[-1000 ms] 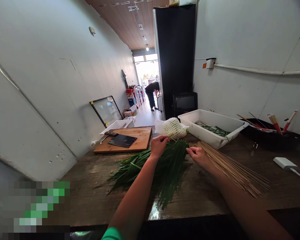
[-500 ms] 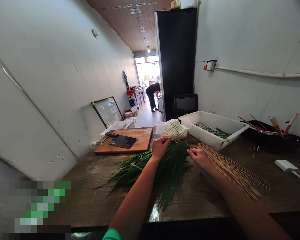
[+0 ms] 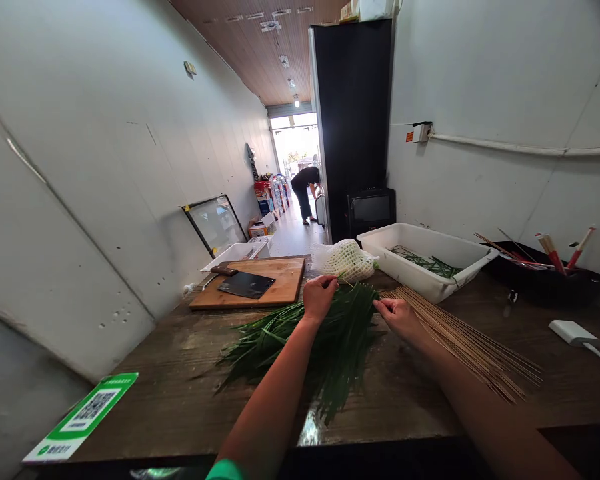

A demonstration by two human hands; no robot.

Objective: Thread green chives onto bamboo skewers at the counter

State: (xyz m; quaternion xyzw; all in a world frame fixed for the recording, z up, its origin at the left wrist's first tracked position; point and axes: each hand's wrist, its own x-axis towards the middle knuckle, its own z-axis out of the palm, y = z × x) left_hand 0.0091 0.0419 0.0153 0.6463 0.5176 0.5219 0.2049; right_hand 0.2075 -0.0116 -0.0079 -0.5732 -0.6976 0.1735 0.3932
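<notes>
A pile of long green leaves (image 3: 353, 333) lies on the counter (image 3: 180, 407), its stalk ends away from the viewer. The right hand (image 3: 400, 317) has a narrow grip, thumb and fingertip pinching the pile's edge; the left hand (image 3: 319, 298) is also pinched narrow above the leaves, its contents too small to tell. Thin wooden sticks (image 3: 473, 343) lie beside the right hand. Beyond are a white foam net (image 3: 347, 260) and a white tub (image 3: 410, 263); at left, a cleaver (image 3: 247, 285) rests on a cutting board (image 3: 291, 277).
</notes>
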